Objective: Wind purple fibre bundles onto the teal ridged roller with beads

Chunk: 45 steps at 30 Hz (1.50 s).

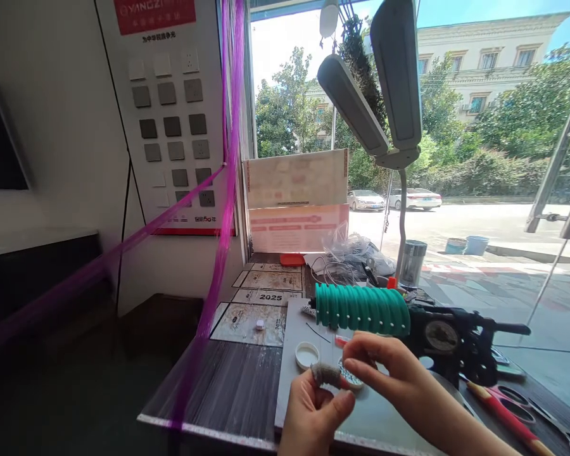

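- The left hand (314, 411) pinched a grey curved piece (327, 375) between thumb and fingers, above the near part of a white board (399, 418); the fingers covered part of the piece, and its material was hard to make out.
- The right hand (392, 364) reached in from the right, thumb and fingers bent close together at a small dish of beads (354, 381); whether they pinched anything could not be told.
- That hand hid part of the dish, and single beads blurred together.
- A round white lid (307, 356) lay just left of the dish, in plain view.
- Beyond the hands, a green ribbed roll (361, 309) with white dots ran left to right; its right end met a black device (456, 342) whose dial was too small to read.
- On the near right of the table (232, 380), the scissors (515, 405) lay beside a red-and-yellow tool (498, 411), cut off by the bottom edge.
- At the far side, clear plastic bags (358, 256) were crumpled, their contents unclear.
- The lamp (396, 82) was cut off at the top.
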Each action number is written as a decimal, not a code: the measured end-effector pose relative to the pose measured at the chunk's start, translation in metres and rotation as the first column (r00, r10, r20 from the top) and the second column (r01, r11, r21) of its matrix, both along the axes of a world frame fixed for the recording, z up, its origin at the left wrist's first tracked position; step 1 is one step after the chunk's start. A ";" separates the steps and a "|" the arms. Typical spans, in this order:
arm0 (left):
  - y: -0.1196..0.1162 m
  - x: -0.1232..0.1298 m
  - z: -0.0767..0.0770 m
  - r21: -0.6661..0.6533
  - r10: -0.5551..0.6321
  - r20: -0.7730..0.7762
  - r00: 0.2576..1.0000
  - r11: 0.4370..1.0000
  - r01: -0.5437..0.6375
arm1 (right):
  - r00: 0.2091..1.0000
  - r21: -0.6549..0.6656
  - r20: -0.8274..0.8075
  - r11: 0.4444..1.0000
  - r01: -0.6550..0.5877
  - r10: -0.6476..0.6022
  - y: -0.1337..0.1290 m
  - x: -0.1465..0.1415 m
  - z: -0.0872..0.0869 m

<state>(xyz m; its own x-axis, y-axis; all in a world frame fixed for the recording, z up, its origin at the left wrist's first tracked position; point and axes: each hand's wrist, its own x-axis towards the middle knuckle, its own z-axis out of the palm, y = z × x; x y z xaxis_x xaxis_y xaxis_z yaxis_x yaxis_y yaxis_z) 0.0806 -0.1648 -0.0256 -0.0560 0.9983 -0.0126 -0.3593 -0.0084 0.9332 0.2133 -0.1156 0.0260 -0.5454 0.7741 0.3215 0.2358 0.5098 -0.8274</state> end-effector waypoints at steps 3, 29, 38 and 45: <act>0.002 -0.001 -0.005 0.007 -0.061 -0.035 0.998 0.998 0.061 | 0.996 -0.105 -0.086 0.994 -0.007 -0.002 0.001 -0.001 -0.004; 0.001 0.009 -0.002 0.102 -0.156 0.036 0.987 0.983 0.151 | 0.993 -0.005 -0.045 0.994 0.111 -0.111 -0.010 -0.017 -0.021; 0.007 0.012 -0.017 0.139 -0.109 0.002 0.994 0.984 0.108 | 0.987 0.043 -0.048 0.987 0.156 -0.154 -0.013 -0.023 -0.011; 0.002 0.006 0.001 0.034 0.007 0.085 0.996 0.999 -0.010 | 0.982 -0.162 -0.173 0.986 0.049 -0.077 -0.005 -0.015 -0.012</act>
